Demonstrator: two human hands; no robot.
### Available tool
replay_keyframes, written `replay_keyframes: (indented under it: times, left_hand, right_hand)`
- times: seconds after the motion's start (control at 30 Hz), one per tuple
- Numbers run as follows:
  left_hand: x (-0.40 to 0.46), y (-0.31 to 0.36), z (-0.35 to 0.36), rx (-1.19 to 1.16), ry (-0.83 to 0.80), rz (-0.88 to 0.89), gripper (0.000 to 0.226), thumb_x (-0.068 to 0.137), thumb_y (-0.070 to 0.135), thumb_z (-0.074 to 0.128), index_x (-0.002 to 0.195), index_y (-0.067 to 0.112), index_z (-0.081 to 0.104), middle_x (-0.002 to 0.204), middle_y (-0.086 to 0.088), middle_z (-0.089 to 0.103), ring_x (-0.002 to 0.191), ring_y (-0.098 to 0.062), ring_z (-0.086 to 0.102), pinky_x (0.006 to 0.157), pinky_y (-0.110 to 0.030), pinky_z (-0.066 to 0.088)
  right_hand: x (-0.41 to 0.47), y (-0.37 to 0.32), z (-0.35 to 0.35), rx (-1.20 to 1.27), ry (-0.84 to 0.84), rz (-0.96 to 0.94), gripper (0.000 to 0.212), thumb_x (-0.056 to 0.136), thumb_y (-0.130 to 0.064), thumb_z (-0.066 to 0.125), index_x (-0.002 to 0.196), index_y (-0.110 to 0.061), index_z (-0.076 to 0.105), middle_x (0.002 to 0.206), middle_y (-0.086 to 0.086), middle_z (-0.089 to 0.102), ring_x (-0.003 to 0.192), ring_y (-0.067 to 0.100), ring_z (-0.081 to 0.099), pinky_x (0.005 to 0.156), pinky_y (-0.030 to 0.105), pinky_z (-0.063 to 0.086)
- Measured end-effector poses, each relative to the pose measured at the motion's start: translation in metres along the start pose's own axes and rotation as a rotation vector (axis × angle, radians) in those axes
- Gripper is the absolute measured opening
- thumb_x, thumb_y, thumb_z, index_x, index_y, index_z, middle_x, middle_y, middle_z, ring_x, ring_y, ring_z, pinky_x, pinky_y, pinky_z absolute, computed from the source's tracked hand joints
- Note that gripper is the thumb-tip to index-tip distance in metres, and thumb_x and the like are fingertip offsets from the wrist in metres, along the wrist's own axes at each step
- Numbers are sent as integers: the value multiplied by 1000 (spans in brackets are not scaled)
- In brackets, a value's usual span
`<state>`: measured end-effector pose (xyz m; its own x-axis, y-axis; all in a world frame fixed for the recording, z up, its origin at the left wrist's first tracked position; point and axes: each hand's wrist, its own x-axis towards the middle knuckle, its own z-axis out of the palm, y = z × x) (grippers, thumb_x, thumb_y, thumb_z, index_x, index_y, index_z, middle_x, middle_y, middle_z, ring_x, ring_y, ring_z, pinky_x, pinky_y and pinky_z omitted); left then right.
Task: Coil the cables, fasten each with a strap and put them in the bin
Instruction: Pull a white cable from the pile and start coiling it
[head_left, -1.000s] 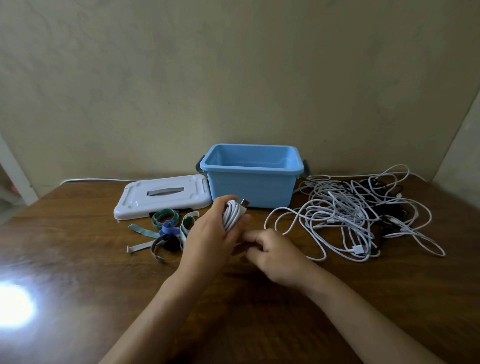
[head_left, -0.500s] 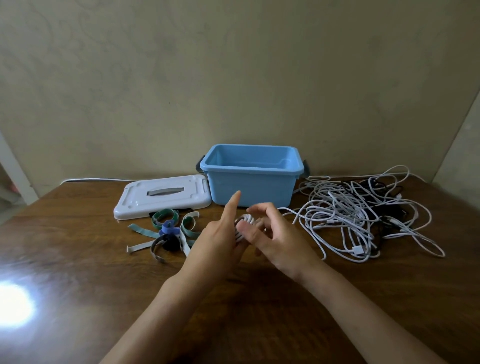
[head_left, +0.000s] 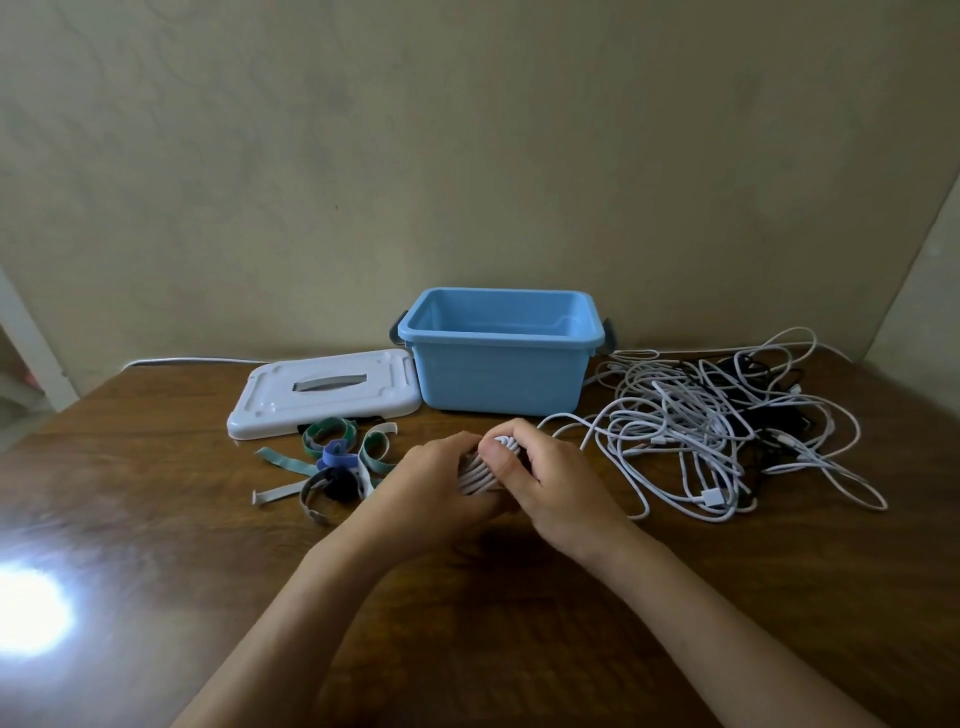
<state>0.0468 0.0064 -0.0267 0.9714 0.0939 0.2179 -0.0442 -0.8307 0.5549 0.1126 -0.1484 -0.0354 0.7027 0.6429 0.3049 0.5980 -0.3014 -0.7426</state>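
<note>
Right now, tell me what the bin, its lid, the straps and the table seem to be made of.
Bin: light blue moulded plastic, smooth with a soft sheen and rolled rim.
Lid: white plastic, glossy, with moulded ridges and a handle slot.
Straps: probably hook-and-loop fabric, matte, thin bands curling on themselves in green, blue and grey.
Table: wood or wood veneer; brown grain shows, and a bright glare suggests varnish.

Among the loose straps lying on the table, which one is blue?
The small blue strap curled in the middle of the strap pile, in front of the white lid. The straps around it are teal, grey or black; it alone is bright blue.
</note>
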Motion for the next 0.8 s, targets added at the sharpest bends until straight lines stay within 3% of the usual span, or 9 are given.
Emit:
replay_keyframes:
  times: [0.1,0.2,0.33,0.43,0.53,0.6,0.67,0.8]
  left_hand:
    - [0,-2,-4,132,-31,-18,21,91,43,69,103,27,62,88,11,67,76,-5,64,69,-20,54]
    - [-1,-1,-4,272,-40,-12,34,91,57,59,105,26,57,92,11,65,78,-7,62,75,-30,56]
    - [-3,0,-14,329,-17,49,31,96,52,53,105,24,59,92,8,67,78,-9,62,73,-29,53]
    - [-6,-1,-23,341,-8,40,30,99,51,49,101,24,60,90,8,67,78,-9,62,73,-30,54]
    - [-11,-12,-42,298,74,-56,28,100,52,49,86,28,56,82,7,65,71,-6,59,63,-23,47]
    - [-18,-27,-57,295,134,-148,32,100,48,52,75,28,50,73,6,60,65,-7,54,55,-22,38]
    - [-30,-45,-69,257,183,-215,33,100,45,55,72,26,53,68,5,60,62,-9,55,53,-23,39]
    - [-50,-73,-86,159,282,-293,30,101,37,56,72,27,56,63,8,59,55,-4,57,48,-14,40]
  right_hand:
    - [1,1,-2,51,-13,44,29,105,-49,44,118,-30,61,97,-12,70,89,-2,66,71,14,48]
    - [0,-1,-1,62,-25,41,26,105,-49,44,117,-32,59,97,-12,69,89,0,67,74,20,53]
    - [-1,-7,1,74,-10,5,28,105,-51,44,113,-30,61,90,-12,68,82,3,66,75,27,53]
    - [2,-13,1,80,-24,19,41,99,-63,40,117,-33,61,86,-16,66,80,1,62,76,28,50]
    - [6,-22,1,67,-89,50,57,95,-74,26,132,-39,54,104,-16,68,91,3,62,87,33,52]
    - [12,-26,5,-25,-96,34,43,103,-61,34,131,-38,57,115,-17,66,98,4,61,87,29,51]
    - [21,-29,13,-137,-83,-4,26,105,-41,50,127,-34,62,120,-15,64,104,4,60,85,23,49]
    - [45,-31,43,-264,-53,-45,20,101,-31,62,120,-33,67,115,-12,64,95,4,58,79,22,48]
